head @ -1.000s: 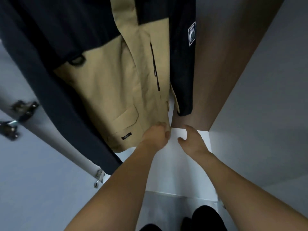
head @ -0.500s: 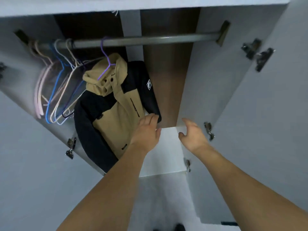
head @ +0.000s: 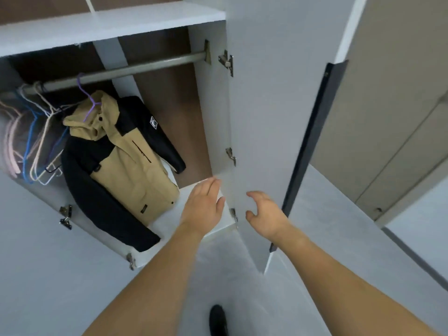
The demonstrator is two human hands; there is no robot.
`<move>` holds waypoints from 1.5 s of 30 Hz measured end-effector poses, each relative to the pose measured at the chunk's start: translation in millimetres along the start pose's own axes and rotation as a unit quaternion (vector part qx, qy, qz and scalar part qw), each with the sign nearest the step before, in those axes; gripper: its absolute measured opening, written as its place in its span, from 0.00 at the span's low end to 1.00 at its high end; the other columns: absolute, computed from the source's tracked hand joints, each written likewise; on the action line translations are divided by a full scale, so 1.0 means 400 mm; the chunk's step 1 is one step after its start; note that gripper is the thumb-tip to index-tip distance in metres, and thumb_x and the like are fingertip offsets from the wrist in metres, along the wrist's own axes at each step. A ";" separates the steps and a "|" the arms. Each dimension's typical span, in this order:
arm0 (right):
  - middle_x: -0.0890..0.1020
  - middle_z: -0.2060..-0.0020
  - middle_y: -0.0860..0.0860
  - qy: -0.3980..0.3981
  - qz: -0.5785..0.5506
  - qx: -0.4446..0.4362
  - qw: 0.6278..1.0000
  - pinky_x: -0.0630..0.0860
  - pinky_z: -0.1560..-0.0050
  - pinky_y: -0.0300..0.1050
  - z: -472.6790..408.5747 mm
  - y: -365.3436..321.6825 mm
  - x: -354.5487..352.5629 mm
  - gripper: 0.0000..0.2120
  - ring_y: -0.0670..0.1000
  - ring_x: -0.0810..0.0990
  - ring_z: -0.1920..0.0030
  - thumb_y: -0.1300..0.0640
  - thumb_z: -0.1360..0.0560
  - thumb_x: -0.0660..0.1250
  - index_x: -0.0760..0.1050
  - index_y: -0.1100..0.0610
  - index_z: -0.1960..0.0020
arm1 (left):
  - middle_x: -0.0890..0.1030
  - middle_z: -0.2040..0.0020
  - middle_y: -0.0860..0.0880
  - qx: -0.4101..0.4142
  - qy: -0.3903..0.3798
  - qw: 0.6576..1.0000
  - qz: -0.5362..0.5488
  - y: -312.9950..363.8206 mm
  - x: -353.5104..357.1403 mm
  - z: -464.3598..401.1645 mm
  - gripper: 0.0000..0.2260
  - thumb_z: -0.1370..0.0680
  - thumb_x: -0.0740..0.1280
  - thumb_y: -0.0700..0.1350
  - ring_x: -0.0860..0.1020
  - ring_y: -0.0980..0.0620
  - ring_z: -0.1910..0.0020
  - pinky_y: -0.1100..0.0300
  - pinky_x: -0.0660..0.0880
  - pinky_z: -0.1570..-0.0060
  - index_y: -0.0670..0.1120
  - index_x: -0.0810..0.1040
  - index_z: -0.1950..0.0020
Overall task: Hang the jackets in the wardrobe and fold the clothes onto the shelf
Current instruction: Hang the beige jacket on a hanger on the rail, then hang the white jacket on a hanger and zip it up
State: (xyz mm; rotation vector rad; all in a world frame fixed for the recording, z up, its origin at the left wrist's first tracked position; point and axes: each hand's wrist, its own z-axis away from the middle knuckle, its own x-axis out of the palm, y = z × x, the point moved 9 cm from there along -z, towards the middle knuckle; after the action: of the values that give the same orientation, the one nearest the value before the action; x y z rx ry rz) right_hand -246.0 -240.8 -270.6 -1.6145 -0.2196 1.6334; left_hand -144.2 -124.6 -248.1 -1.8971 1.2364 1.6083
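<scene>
Head view: the tan-and-black jacket [head: 126, 166] hangs from a purple hanger [head: 87, 103] on the wardrobe rail [head: 145, 67], now released. The left hand [head: 203, 207] has drawn back from its hem, fingers straight, grip empty. The right hand [head: 264, 218] (loosely curled, holding nothing) hovers before the right door [head: 261, 117].

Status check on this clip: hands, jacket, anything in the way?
Left hand open, right hand open, both empty. Tan-and-black jacket hanging on purple hanger from rail. Open wardrobe door beside right hand; nothing blocking.
</scene>
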 end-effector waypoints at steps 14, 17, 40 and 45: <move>0.66 0.25 0.53 0.213 -0.067 0.272 0.936 0.59 0.28 0.42 0.825 0.765 -0.425 0.26 0.52 0.63 0.26 0.55 0.20 0.62 0.61 0.57 0.24 | 0.70 0.28 0.43 0.332 -0.070 0.935 0.100 1.142 0.252 0.125 0.22 0.18 0.61 0.48 0.68 0.42 0.29 0.47 0.64 0.28 0.41 0.67 0.26; 0.66 0.26 0.53 0.262 -0.099 0.324 0.904 0.60 0.29 0.41 0.982 0.912 -0.513 0.26 0.52 0.64 0.26 0.56 0.20 0.62 0.62 0.57 0.24 | 0.73 0.30 0.42 0.390 -0.097 0.909 0.114 1.377 0.311 0.141 0.22 0.19 0.57 0.51 0.71 0.41 0.32 0.46 0.65 0.29 0.40 0.70 0.29; 0.66 0.26 0.57 0.553 -0.326 0.640 0.423 0.68 0.37 0.46 2.334 1.736 -0.552 0.29 0.56 0.71 0.32 0.59 0.23 0.62 0.60 0.58 0.23 | 0.74 0.33 0.46 0.686 -0.379 0.616 0.078 2.882 0.882 0.814 0.18 0.21 0.62 0.44 0.71 0.45 0.34 0.54 0.67 0.34 0.43 0.73 0.32; 0.66 0.27 0.55 0.601 -0.393 0.637 0.280 0.67 0.50 0.42 2.506 2.064 -0.377 0.29 0.52 0.74 0.49 0.59 0.21 0.60 0.57 0.57 0.22 | 0.67 0.27 0.47 0.665 -0.499 0.555 0.002 3.144 1.236 1.103 0.22 0.21 0.62 0.47 0.65 0.46 0.29 0.53 0.66 0.32 0.48 0.68 0.27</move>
State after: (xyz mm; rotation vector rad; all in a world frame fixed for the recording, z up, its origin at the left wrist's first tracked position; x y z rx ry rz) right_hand -1509.9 -471.9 -510.7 -0.5857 0.8075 -0.6531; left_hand -1426.5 -679.5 -509.8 0.0699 1.1582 0.7828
